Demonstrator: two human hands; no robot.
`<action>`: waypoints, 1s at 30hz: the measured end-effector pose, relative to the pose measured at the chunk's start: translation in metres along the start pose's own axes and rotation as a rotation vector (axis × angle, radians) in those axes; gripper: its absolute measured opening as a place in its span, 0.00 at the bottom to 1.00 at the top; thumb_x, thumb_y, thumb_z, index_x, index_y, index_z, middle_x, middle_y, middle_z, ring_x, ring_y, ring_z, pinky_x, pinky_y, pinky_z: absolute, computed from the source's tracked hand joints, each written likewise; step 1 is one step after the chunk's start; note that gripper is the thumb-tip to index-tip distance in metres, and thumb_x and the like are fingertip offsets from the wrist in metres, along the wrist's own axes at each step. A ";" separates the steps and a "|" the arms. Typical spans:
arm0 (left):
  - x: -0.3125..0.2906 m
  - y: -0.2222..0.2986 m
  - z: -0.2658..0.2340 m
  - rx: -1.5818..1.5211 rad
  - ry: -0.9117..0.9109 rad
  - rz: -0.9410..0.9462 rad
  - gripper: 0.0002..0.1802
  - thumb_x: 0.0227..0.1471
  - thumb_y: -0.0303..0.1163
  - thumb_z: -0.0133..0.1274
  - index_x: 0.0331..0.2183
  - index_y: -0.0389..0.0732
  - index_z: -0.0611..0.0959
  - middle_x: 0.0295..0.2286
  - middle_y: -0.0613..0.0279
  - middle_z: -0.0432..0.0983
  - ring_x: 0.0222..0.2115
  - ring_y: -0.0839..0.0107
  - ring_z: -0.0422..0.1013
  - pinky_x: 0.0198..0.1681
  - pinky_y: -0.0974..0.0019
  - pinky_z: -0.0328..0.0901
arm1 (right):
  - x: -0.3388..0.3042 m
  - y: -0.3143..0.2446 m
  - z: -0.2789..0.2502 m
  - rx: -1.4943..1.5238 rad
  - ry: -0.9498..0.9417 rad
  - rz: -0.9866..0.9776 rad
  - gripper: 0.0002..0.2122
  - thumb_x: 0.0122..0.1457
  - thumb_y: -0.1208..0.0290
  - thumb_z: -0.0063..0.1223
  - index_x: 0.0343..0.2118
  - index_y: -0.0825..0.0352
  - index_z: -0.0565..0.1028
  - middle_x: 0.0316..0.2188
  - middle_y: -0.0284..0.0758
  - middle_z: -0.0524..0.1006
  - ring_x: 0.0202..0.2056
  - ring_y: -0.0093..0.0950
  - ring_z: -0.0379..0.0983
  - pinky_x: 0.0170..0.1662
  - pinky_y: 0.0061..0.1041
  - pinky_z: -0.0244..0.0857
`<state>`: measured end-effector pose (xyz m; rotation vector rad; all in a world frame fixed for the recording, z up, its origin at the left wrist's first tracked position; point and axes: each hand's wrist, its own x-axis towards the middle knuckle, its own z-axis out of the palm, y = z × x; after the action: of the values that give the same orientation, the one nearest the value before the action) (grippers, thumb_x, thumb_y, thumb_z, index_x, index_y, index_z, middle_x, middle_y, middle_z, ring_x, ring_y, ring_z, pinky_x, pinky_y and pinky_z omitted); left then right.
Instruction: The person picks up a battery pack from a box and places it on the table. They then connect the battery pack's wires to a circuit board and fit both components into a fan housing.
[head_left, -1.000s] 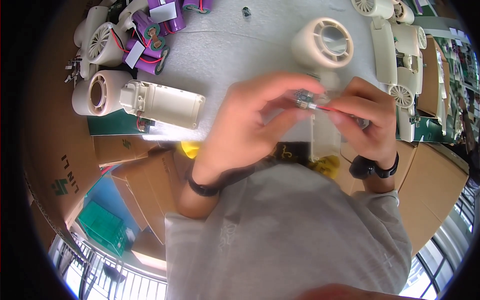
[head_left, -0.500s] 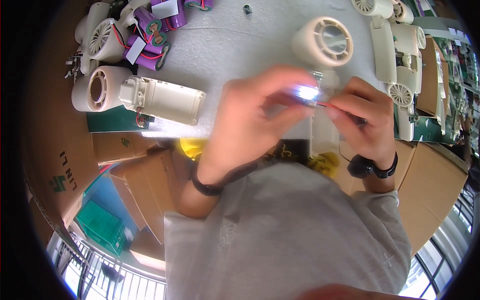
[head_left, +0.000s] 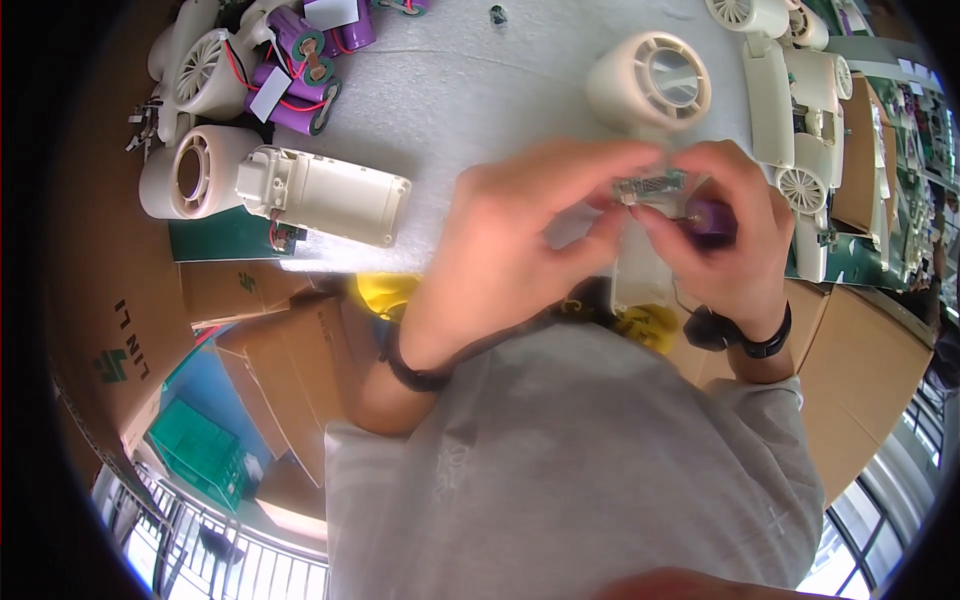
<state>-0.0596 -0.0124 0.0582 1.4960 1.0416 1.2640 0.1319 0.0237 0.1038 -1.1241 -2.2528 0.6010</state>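
Surface (head_left: 470, 110) pale, carrying a white fan housing (head_left: 618, 88), round head farthest from the wearer; probably kept close for easy reach. Left hand (head_left: 540, 235) and right hand (head_left: 745, 230) meet over its body. Left grip pinches one end of the board; right grip closes round a purple cell (head_left: 714, 218), thumb and forefinger at the board's other end, seemingly to steady it. Cell's end faces left. Circuit board (head_left: 650, 187) between fingertips, long axis left-right, right end slightly farther out; front unclear.
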 end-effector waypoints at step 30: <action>0.001 -0.004 0.002 0.210 0.085 0.140 0.17 0.40 0.15 0.62 0.37 0.36 0.87 0.32 0.56 0.81 0.28 0.70 0.78 0.29 0.72 0.71 | 0.010 0.018 0.002 -0.003 0.050 -0.209 0.18 0.39 0.75 0.73 0.37 0.64 0.82 0.27 0.35 0.80 0.23 0.24 0.77 0.23 0.20 0.71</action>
<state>-0.0580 -0.0102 0.0544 1.7115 1.1725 1.3590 0.1361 0.0416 0.0935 -0.8801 -2.2910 0.4800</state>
